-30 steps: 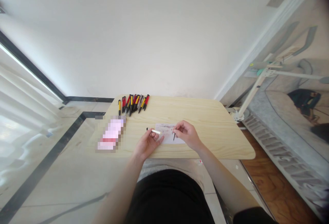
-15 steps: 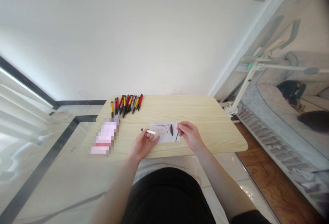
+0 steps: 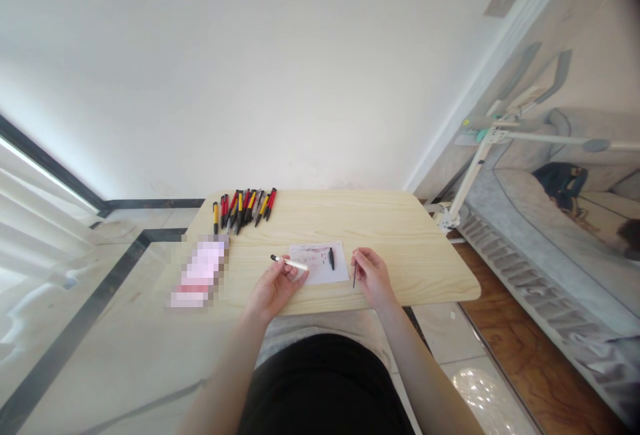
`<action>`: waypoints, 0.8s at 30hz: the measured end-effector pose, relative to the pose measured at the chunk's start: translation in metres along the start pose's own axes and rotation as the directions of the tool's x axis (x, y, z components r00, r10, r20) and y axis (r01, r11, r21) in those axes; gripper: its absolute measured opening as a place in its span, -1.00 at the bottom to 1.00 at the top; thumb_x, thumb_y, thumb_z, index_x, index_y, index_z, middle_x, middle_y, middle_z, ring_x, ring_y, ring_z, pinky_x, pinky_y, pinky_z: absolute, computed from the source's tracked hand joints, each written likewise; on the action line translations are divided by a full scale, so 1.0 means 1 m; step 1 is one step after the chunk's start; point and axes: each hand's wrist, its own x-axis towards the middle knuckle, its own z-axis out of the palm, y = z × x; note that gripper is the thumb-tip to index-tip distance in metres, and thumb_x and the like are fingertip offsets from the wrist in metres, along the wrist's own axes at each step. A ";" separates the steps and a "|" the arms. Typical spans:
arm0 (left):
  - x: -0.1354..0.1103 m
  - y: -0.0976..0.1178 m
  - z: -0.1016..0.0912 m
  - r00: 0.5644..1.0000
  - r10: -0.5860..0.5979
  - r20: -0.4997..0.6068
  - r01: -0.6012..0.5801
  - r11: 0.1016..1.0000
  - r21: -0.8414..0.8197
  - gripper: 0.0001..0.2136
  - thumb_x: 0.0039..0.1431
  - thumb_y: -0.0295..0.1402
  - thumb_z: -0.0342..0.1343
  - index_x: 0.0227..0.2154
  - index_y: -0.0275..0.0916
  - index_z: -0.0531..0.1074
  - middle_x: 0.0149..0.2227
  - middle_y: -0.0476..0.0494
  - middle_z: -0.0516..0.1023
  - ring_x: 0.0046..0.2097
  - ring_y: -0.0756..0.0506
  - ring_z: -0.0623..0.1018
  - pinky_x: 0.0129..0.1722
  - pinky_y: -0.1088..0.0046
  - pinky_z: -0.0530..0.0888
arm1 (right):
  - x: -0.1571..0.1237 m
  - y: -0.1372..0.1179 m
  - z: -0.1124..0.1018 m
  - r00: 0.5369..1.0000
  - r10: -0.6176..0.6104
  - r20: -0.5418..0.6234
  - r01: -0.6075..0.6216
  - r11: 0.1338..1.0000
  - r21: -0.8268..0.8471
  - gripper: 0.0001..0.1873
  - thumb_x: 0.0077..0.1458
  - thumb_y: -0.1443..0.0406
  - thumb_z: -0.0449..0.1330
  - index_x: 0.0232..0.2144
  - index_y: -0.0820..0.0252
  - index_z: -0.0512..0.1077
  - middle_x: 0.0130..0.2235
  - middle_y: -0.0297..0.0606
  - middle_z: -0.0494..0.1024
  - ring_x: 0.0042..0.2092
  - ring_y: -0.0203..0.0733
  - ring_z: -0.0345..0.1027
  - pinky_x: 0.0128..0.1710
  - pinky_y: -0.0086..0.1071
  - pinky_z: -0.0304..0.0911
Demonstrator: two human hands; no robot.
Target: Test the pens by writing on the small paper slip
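Note:
My left hand [image 3: 276,283] is closed on a white pen barrel [image 3: 297,264] with a black end, held slantwise over the left edge of a paper sheet. Between the thumb and fingers of my right hand [image 3: 371,274] is a thin dark pen refill [image 3: 355,275], pointing down just right of the sheet. The white paper [image 3: 315,276] lies on the table and bears dark and reddish scribbles. On its right part rests a short black pen piece [image 3: 331,258], apart from both hands.
Several red, yellow and grey pens [image 3: 241,208] lie bunched at the table's back left. A blurred-out phone-like object [image 3: 200,272] is at the left edge of the wooden table [image 3: 410,248]. A wall rises behind; a white metal frame [image 3: 470,182] and grey sofa [image 3: 525,215] stand right.
My right hand has shifted right, carrying the refill off the paper's edge, and the refill hangs more upright. The left hand still holds the white barrel. The camera view has tilted slightly.

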 end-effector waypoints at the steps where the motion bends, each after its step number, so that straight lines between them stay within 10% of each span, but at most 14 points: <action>1: 0.000 0.000 0.000 1.000 0.005 0.004 -0.005 1.000 0.000 -0.96 0.07 -0.44 0.09 -0.39 -0.26 0.41 -0.56 0.05 0.44 -0.44 0.05 0.46 -0.07 0.19 0.35 | 0.000 0.002 0.000 1.000 -0.015 -0.010 0.014 0.999 -0.040 -0.78 -0.09 0.18 0.22 -0.42 0.21 0.35 -0.55 -0.41 0.38 -0.66 -0.47 0.09 -0.72 -0.55 0.00; 24: -0.003 -0.002 0.004 0.997 0.066 -0.049 -0.058 0.986 0.155 -0.78 0.03 -0.52 0.11 -0.21 -0.24 0.36 -0.44 -0.05 0.49 -0.44 0.07 0.47 -0.42 0.55 0.41 | -0.010 0.005 0.004 0.996 -0.068 0.062 0.087 0.924 -0.372 -0.74 -0.06 0.12 0.18 -0.42 0.21 0.34 -0.55 -0.36 0.40 -0.61 -0.38 0.17 -0.65 -0.49 0.12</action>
